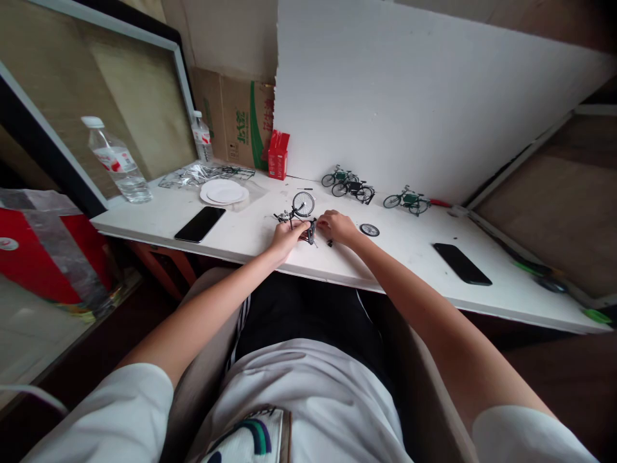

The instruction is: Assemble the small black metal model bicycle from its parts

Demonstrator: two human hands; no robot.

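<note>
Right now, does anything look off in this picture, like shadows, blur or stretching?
In the head view, light is soft, with faint shading on the white desk beneath the right forearm; in the head view, wide-angle distortion enlarges the left sleeve; in the head view, fine details of the miniature bicycle in the left hand look soft.

A pale grey-white, short-sleeved cloth shirt [332,386] was worn across the bottom of the frame, its front marked with a white panel [250,442] bearing a multicoloured arc [263,437] and dark lettering. Black cloth bottoms [308,308] were trimmed with white side stripes [244,318] at lower centre.
</note>
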